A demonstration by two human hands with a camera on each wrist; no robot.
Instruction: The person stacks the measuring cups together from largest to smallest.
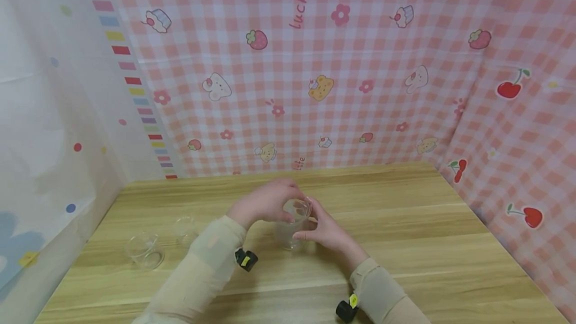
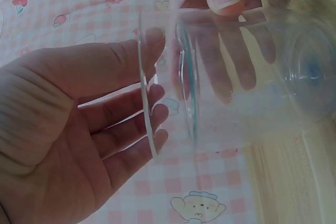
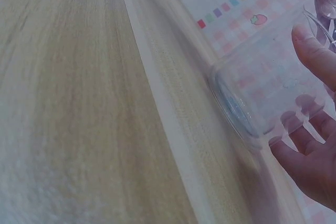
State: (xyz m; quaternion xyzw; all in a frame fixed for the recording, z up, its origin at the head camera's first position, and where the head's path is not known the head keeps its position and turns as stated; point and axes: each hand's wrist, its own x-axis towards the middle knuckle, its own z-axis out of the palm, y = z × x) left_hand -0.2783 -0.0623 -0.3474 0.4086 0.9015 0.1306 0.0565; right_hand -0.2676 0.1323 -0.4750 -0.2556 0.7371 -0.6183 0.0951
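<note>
Near the middle of the table, a clear plastic cup (image 1: 290, 236) stands with a second clear cup (image 1: 299, 208) set partly inside its mouth. My left hand (image 1: 267, 203) pinches the upper cup's rim between thumb and fingers. In the left wrist view, the upper rim lies apart from the lower cup's rim. My right hand (image 1: 326, 229) holds the side of the lower cup, thumb in front and fingers around the far side. The right wrist view shows the lower cup (image 3: 262, 87) with its base close to the table. Transparency makes the inner cup's bottom hard to tell.
Two more clear cups stand on the left side of the wooden table (image 1: 427, 244): one nearer cup (image 1: 145, 251) and another cup (image 1: 184, 228) behind it, beside my left forearm. A pink checked cloth (image 1: 288, 69) hangs behind the table and along its right side.
</note>
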